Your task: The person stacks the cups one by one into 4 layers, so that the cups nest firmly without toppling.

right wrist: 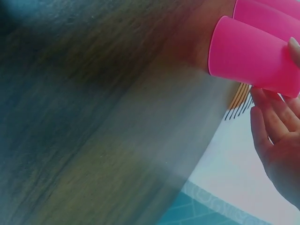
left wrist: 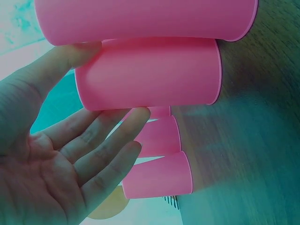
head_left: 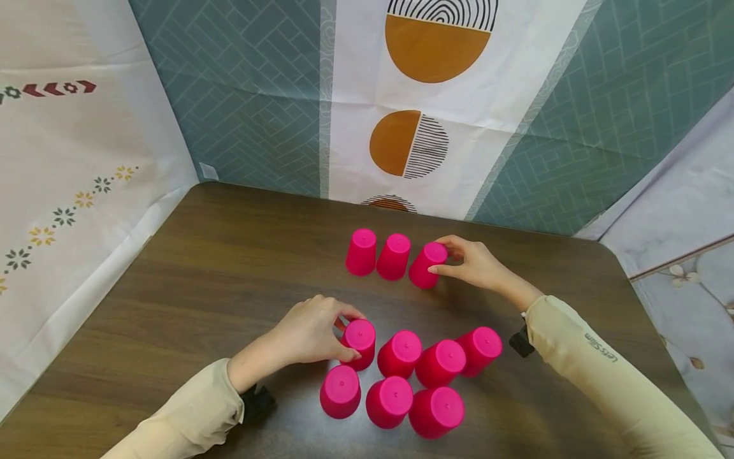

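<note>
Upside-down pink plastic cups stand on the table in two groups. My left hand [head_left: 312, 331] holds one pink cup [head_left: 359, 341] at the left of the near group, thumb on one side and fingertips on the other. In the left wrist view that cup [left wrist: 150, 75] spans between thumb and fingers, with a nearer cup [left wrist: 145, 18] beside it. Farther back, my right hand [head_left: 473, 261] pinches the rightmost cup [head_left: 425, 268] of a row of three near its closed top. The right wrist view shows this cup [right wrist: 253, 58] tilted across the frame, thumb and fingers at its narrow end.
Two more cups [head_left: 393, 258] complete the back row to the left. Several cups [head_left: 441, 363] cluster close together at the front of the brown wooden table [head_left: 229, 255]. A patterned cloth [head_left: 258, 95] hangs behind the table, and pale cloths hang at both sides.
</note>
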The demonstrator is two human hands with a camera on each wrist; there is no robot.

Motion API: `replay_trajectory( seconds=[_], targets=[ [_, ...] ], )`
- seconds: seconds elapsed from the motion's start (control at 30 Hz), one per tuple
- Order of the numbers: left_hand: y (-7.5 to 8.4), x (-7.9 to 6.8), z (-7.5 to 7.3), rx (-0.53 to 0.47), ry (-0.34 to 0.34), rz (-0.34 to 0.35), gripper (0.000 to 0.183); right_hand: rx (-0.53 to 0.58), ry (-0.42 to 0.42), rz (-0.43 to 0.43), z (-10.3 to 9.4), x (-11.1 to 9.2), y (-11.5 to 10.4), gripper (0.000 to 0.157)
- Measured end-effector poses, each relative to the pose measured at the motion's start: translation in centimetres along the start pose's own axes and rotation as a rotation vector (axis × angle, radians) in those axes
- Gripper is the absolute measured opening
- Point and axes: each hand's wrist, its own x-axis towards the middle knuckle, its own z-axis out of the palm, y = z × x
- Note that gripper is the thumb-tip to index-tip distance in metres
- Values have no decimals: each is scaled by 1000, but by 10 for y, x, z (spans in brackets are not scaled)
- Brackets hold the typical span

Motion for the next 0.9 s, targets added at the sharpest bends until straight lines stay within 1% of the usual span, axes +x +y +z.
replay_trajectory(
  seconds=[0.1, 0.27, 0.43, 0.53, 0.63, 0.73, 0.83, 0.9],
  targets=[
    [0, -1, 0, 0, 3, 1, 45, 12, -4, 3, 1, 2, -1, 54],
    [0, -1, 0, -14, -1, 1, 47, -18, -12, 16, 3, 3, -4, 55],
    [-1, -2, 1, -26, 5, 2, 48, -51, -71, -4, 5, 0, -3, 58],
    [-2, -1, 2, -30, 5, 6, 48, -48, -95, -7, 4, -3, 1, 61],
    [-2, -1, 3, -23, 13, 14, 47, -21, -93, -1, 1, -8, 4, 62],
    [-1, -5, 4, 10, 31, 45, 46, 5, -100, 16, -3, -15, 3, 61],
    [1, -6, 3, 42, 45, 82, 46, -7, -108, 31, -10, -28, -2, 60],
    [3, -4, 0, 43, 53, 89, 46, -19, -104, 33, -15, -37, -6, 58]
  ],
)
